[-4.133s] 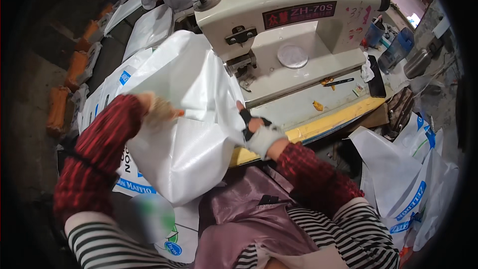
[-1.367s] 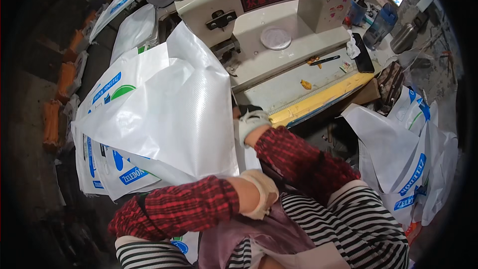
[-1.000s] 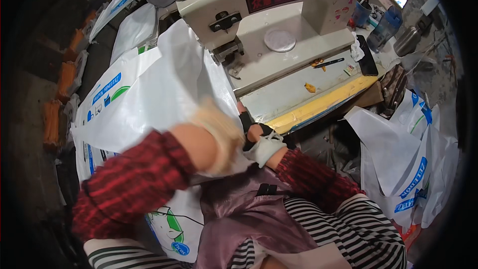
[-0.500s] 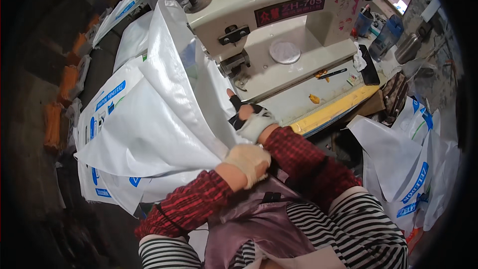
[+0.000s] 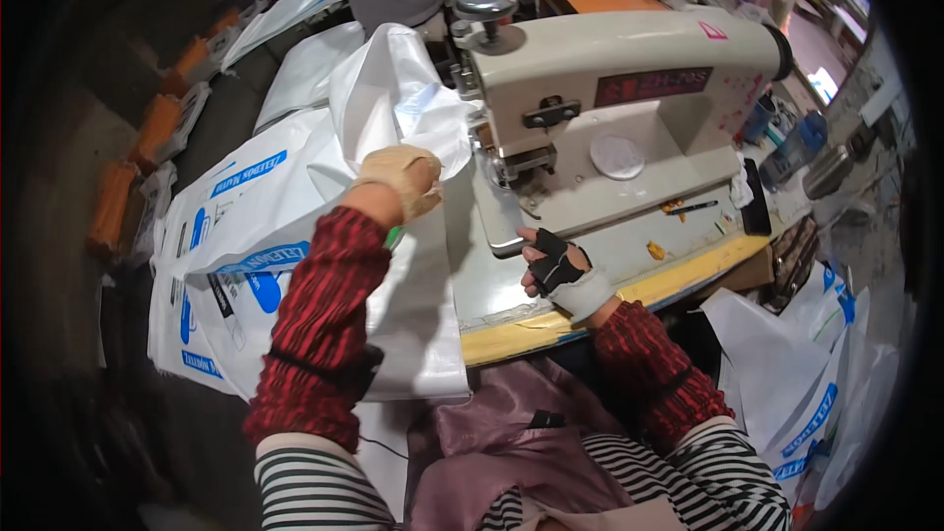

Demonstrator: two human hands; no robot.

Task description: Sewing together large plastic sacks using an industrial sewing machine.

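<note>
The woven sack is white with blue lettering. The left hand wears a tan glove, the right hand a black-and-white one. Both sleeves are red-and-black plaid over black-and-white stripes. The sewing machine is cream; the tabletop is grey, edged yellow.

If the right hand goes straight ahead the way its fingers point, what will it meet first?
Probably the sewing machine: the right hand lies on the table, fingers pointing at the machine's base. Depth is unclear.
</note>
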